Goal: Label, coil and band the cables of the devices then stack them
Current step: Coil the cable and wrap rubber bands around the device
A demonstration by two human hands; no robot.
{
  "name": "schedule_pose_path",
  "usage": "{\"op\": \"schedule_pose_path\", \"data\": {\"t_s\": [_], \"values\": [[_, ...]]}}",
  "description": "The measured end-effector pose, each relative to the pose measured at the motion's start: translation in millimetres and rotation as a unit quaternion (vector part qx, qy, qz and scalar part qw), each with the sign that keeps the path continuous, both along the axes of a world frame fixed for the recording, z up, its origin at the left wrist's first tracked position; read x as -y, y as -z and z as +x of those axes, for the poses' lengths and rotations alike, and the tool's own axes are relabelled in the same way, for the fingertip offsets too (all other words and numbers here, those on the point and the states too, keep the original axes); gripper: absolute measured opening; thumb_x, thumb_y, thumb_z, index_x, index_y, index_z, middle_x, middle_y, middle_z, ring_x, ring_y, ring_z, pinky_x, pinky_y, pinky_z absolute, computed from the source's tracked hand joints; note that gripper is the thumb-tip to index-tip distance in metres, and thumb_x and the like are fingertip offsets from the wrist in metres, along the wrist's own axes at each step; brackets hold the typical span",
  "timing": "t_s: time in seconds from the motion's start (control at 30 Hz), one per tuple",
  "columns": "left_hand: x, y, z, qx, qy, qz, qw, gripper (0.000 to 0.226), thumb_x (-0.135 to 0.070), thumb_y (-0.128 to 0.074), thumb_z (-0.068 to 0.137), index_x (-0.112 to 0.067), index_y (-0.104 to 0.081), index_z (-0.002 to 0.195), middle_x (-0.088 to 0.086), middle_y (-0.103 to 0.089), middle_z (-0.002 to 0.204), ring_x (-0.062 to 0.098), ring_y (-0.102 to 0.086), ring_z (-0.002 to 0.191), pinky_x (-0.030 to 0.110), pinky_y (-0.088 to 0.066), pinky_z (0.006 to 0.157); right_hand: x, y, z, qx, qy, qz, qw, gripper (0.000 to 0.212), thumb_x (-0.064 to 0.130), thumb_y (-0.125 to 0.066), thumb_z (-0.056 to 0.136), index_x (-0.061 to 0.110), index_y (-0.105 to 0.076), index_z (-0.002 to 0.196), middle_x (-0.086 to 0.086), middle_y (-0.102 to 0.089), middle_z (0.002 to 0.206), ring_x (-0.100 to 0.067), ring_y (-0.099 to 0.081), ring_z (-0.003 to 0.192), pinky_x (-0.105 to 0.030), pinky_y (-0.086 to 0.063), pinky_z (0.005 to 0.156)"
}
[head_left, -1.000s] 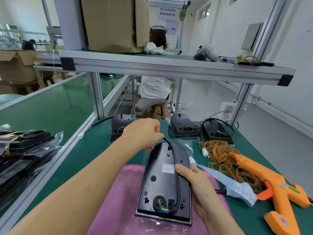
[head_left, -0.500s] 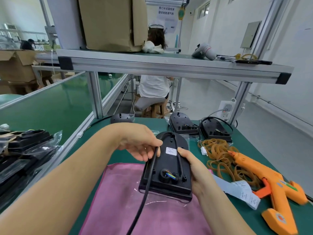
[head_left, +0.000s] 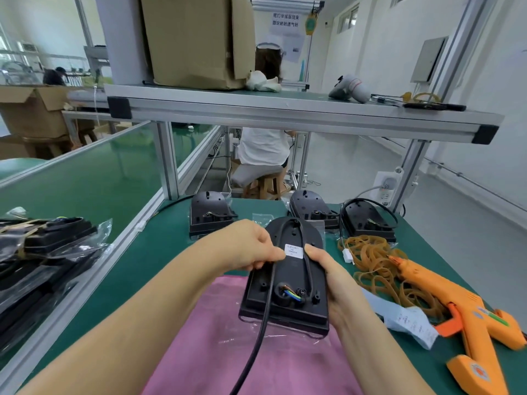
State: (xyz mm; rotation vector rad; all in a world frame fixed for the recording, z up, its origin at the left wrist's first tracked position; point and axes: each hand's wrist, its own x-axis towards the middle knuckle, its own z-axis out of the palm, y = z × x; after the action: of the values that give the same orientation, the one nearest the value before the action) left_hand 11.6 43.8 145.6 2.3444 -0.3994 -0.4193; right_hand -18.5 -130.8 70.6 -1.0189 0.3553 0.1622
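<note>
- The person holds a black device (head_left: 286, 283) back-side up with both hands, over the far edge of a pink cloth (head_left: 228, 357) that lies on the green counter (head_left: 142, 258).
- The left hand (head_left: 251, 246) is at the device's left edge; its fingers (head_left: 271, 253) are curled and pinch the black cable (head_left: 263, 320).
- The right hand (head_left: 333, 283) grips the device's right edge, with the thumb laid on the back face against the cable, just beside a white label (head_left: 294, 250) stuck there.
- The cable leaves a round opening near the device's lower end, where coloured wires show. It runs up the right side, bends over the rounded top and comes down the left side through the left hand. From there it hangs toward the viewer across the cloth.
- Three more black devices (head_left: 209, 213) sit at the far edge of the counter, cables attached.
- To the right lie a heap of rubber bands (head_left: 376, 266), an orange glue gun (head_left: 467, 315) and a strip of printed labels (head_left: 410, 320) partly under the right wrist.
- At the left, on the neighbouring green belt, is a pile of bagged devices (head_left: 48, 252).
- An upper shelf (head_left: 285, 112) carries a cardboard box (head_left: 196, 41); beyond it a seated person (head_left: 262, 149) faces away.
</note>
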Motion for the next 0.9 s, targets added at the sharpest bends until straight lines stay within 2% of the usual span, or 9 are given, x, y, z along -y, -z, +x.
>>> {"op": "schedule_pose_path", "data": {"t_s": [0.07,0.13,0.23,0.3,0.37,0.57,0.63,0.8,0.9], "values": [[1.4,11.6,-5.9,0.087,-0.031,0.012,0.996,0.030,-0.038,-0.079,0.074,-0.022,-0.056,0.084,-0.007,-0.054,0.074,0.010,-0.050,0.065,0.024,-0.041,0.062,0.8,-0.8,0.6,0.000,0.008,0.004,1.000,0.041,0.026,-0.066,0.080,0.002,-0.066,0.113,-0.024,-0.070,0.104,-0.036,-0.069,0.084,-0.045,-0.057,0.072],[-0.5,28.2,-11.4,0.087,-0.084,-0.061,0.991,0.065,-0.043,-0.083,0.067,-0.025,-0.048,0.119,-0.006,-0.049,0.102,0.011,-0.052,0.092,0.027,-0.043,0.079,2.8,-3.4,0.6,0.004,0.013,0.007,1.000,0.040,0.027,-0.065,0.082,0.003,-0.066,0.114,-0.023,-0.070,0.105,-0.037,-0.068,0.088,-0.046,-0.056,0.076],[-5.0,43.1,-19.9,-0.115,-0.131,-0.246,0.954,0.104,-0.044,-0.087,0.065,-0.027,-0.027,0.148,0.002,-0.052,0.130,0.017,-0.061,0.108,0.032,-0.049,0.094,4.0,-8.1,2.4,0.022,0.013,-0.011,1.000,0.048,0.029,-0.072,0.068,0.003,-0.069,0.108,-0.023,-0.071,0.104,-0.039,-0.069,0.092,-0.047,-0.057,0.077],[-5.0,47.3,-23.3,-0.242,-0.100,-0.327,0.908,0.088,-0.042,-0.086,0.061,-0.012,-0.049,0.135,0.009,-0.069,0.117,0.019,-0.071,0.092,0.032,-0.057,0.078,4.4,-10.5,3.9,0.039,0.005,-0.029,0.999,0.050,0.030,-0.073,0.063,0.003,-0.071,0.105,-0.023,-0.071,0.104,-0.040,-0.068,0.095,-0.050,-0.056,0.083],[-4.0,50.0,-23.4,-0.271,-0.083,-0.368,0.886,0.069,-0.037,-0.080,0.062,-0.007,-0.060,0.121,0.010,-0.075,0.100,0.020,-0.073,0.081,0.030,-0.057,0.065,6.1,-14.3,4.8,0.056,-0.007,-0.066,0.996,0.043,0.030,-0.074,0.066,0.004,-0.074,0.100,-0.023,-0.071,0.103,-0.038,-0.069,0.094,-0.051,-0.054,0.088],[-3.8,54.4,-18.7,-0.221,-0.130,-0.419,0.871,0.068,-0.035,-0.078,0.062,-0.005,-0.059,0.120,0.014,-0.074,0.103,0.024,-0.071,0.084,0.039,-0.059,0.078,23.0,-27.0,-2.7,0.084,-0.094,-0.236,0.964,0.055,0.051,-0.068,0.074,0.014,-0.067,0.114,-0.026,-0.064,0.115,-0.025,-0.065,0.097,-0.042,-0.053,0.090],[-5.8,56.8,-16.5,-0.193,-0.154,-0.428,0.870,0.065,-0.036,-0.080,0.064,-0.004,-0.055,0.116,0.008,-0.076,0.094,0.020,-0.071,0.078,0.033,-0.059,0.066,25.6,-24.4,-13.0,0.078,-0.148,-0.265,0.950,0.059,0.056,-0.071,0.071,0.021,-0.064,0.118,-0.015,-0.068,0.115,-0.025,-0.066,0.099,-0.042,-0.050,0.091],[-6.4,62.3,-16.1,-0.171,-0.174,-0.441,0.864,0.044,-0.032,-0.078,0.076,-0.009,-0.054,0.105,0.001,-0.074,0.076,0.015,-0.070,0.066,0.024,-0.053,0.052,14.2,-21.0,-28.1,0.092,-0.181,-0.274,0.940,0.045,0.035,-0.070,0.067,0.031,-0.065,0.112,0.006,-0.071,0.112,-0.022,-0.062,0.112,-0.049,-0.044,0.101],[-6.2,61.5,-17.9,-0.161,-0.178,-0.446,0.862,0.065,-0.035,-0.083,0.064,-0.003,-0.050,0.111,0.002,-0.074,0.079,0.017,-0.071,0.069,0.026,-0.054,0.054,11.3,-22.8,-27.6,0.091,-0.165,-0.281,0.941,0.057,0.031,-0.074,0.062,0.029,-0.060,0.116,0.007,-0.071,0.110,-0.020,-0.065,0.108,-0.050,-0.043,0.101]]}}
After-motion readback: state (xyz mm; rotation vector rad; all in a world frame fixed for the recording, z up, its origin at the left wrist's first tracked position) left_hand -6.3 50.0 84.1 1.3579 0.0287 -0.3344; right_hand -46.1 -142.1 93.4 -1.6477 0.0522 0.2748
